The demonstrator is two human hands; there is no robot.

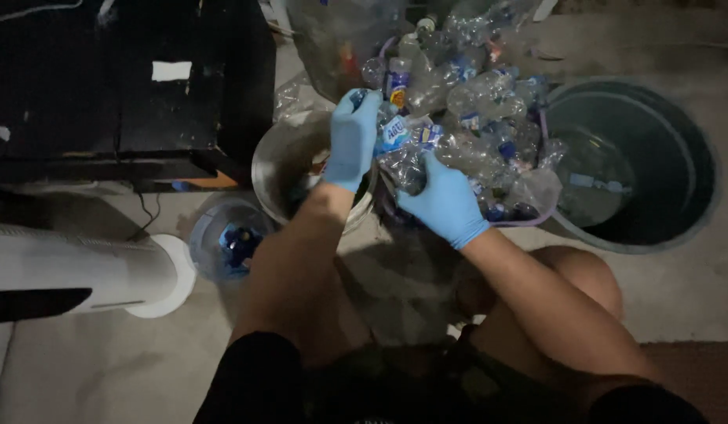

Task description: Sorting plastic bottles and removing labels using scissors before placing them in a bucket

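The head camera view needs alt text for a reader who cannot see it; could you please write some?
Two blue-gloved hands, left and right, grip a crushed clear plastic bottle over a basket heaped with empty bottles. A metal bowl sits under the left hand and a large dark bin stands beside the basket, on a dim concrete floor.

Both hands wear thin, light-blue disposable gloves — the left hand (353, 140) and the right hand (445, 204) alike — each ending in a snug cuff at the wrist. The forearms are bare. Black sleeves cover the upper arms — the knees below are bare too.
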